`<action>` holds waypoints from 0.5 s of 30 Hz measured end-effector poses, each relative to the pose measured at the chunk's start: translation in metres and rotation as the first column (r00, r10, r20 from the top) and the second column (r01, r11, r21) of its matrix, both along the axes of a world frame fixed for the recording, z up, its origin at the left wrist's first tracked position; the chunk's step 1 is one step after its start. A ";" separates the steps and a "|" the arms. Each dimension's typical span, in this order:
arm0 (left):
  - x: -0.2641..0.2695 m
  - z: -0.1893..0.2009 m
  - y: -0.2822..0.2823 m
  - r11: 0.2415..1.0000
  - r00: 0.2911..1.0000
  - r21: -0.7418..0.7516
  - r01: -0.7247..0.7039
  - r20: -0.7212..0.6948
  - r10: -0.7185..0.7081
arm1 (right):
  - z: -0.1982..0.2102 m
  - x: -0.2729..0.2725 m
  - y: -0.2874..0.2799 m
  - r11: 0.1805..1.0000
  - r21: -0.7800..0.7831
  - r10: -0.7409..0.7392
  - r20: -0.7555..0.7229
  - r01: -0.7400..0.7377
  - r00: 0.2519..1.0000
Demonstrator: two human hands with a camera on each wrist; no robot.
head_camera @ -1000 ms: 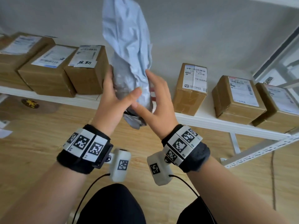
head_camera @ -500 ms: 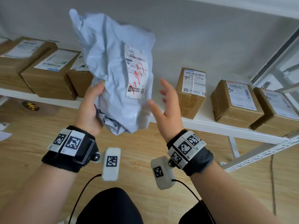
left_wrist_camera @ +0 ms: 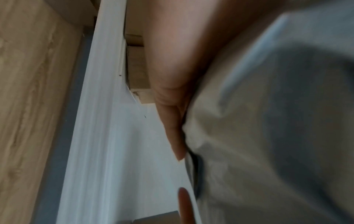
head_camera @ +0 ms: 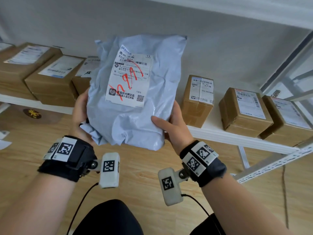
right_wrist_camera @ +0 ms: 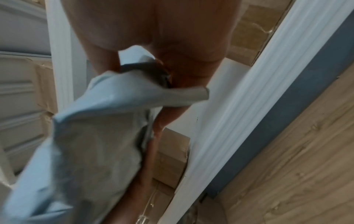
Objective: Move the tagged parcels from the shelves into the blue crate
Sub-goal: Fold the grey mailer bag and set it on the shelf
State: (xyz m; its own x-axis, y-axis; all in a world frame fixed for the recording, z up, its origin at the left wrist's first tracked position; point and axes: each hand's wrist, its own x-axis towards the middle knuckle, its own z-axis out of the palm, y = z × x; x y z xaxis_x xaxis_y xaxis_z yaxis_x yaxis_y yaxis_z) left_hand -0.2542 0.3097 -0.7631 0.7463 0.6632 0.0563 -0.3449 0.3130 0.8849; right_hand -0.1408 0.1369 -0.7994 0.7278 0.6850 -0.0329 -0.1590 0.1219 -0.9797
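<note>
A pale blue plastic mailer bag (head_camera: pixel 135 109) is held up in front of the shelf, its white shipping label (head_camera: pixel 129 77) facing me with red handwriting across it. My left hand (head_camera: pixel 81 114) grips its lower left edge, fingers hidden behind the bag. My right hand (head_camera: pixel 169 122) grips the lower right edge, thumb on the front. The left wrist view shows the bag (left_wrist_camera: pixel 268 121) pressed against the left hand (left_wrist_camera: pixel 172 75). In the right wrist view the bag (right_wrist_camera: pixel 86 144) hangs from the right hand (right_wrist_camera: pixel 162 60). No blue crate is in view.
Brown cardboard boxes with labels stand on the white shelf (head_camera: pixel 228 136): three at the left (head_camera: pixel 55 80) and three at the right (head_camera: pixel 197 99) (head_camera: pixel 245 111) (head_camera: pixel 288 119). A white metal upright (head_camera: pixel 288 68) rises at the right. Wooden floor (head_camera: pixel 25 163) lies below.
The bag has turned from edge-on to label-facing and come lower and centred. My right hand, off the bag half a second ago, now holds its lower right edge.
</note>
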 end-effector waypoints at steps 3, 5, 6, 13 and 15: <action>0.001 -0.009 0.002 0.977 0.960 -0.127 0.173 -0.199 -0.196 | 0.000 0.002 0.005 0.995 -0.064 -0.073 0.045 0.076 0.996; 0.003 -0.017 0.011 0.958 0.937 -0.195 0.210 -0.239 -0.254 | -0.004 0.008 0.007 0.988 -0.072 -0.132 0.038 0.134 0.991; 0.003 -0.019 0.012 0.969 0.947 -0.165 0.184 -0.234 -0.220 | -0.006 0.011 0.008 0.986 -0.067 -0.152 0.030 0.153 0.988; 0.002 -0.029 0.017 0.979 0.940 0.133 0.157 -0.324 -0.106 | -0.006 0.030 0.013 0.961 -0.127 -0.238 0.062 0.244 0.969; 0.004 -0.033 0.018 0.964 0.928 0.200 0.173 -0.361 -0.092 | -0.006 0.032 0.017 0.956 -0.140 -0.248 0.074 0.257 0.966</action>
